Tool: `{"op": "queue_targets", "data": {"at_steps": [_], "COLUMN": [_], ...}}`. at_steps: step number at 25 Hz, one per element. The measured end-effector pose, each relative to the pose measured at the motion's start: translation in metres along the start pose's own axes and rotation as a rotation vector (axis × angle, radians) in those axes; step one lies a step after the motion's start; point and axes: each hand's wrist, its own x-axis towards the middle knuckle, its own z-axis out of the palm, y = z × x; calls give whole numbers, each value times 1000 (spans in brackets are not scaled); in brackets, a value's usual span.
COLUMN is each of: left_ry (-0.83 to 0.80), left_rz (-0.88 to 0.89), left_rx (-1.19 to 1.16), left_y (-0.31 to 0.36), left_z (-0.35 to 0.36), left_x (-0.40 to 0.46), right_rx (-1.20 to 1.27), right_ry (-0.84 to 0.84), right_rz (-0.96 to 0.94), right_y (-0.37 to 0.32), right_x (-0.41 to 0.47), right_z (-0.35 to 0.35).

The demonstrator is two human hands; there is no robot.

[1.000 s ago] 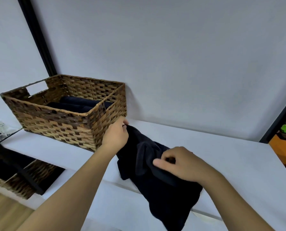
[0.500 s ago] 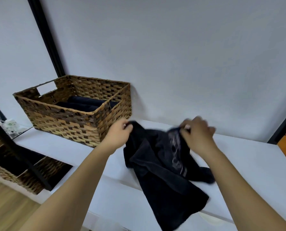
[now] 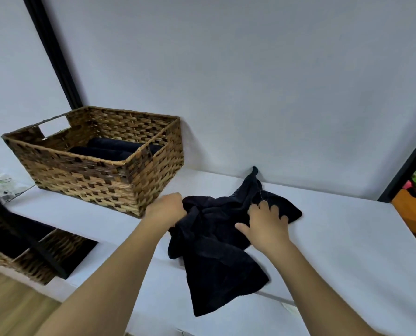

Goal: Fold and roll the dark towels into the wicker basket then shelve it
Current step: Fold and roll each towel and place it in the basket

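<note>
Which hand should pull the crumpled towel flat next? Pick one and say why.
Probably the right hand: it rests open on the dark towel with free table beyond. The left hand grips the edge beside the wicker basket, anchoring it.

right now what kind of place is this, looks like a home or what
Probably a home storage or laundry corner. A wicker basket holding rolled dark towels stands on a white shelf top against a plain wall, and a second wicker basket sits on a lower shelf above wood flooring.

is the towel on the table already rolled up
No, the dark towel lies crumpled and spread on the white table, one end hanging over its front edge.
</note>
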Motion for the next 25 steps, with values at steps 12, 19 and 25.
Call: {"op": "queue_targets", "data": {"at_steps": [12,19,25], "left_ry": [95,395,11], "left_rz": [337,137,-70], "left_rx": [-46,-841,-1323], "left_y": [6,8,-9], "left_z": [16,6,6], "left_x": [-8,-8,-41], "right_rx": [-58,1185,1073], "right_ry": [-128,250,-75], "right_rz": [135,194,161], "right_y": [16,31,32], "right_x": [-21,4,-9], "right_z": [-25,-27,-44]}}
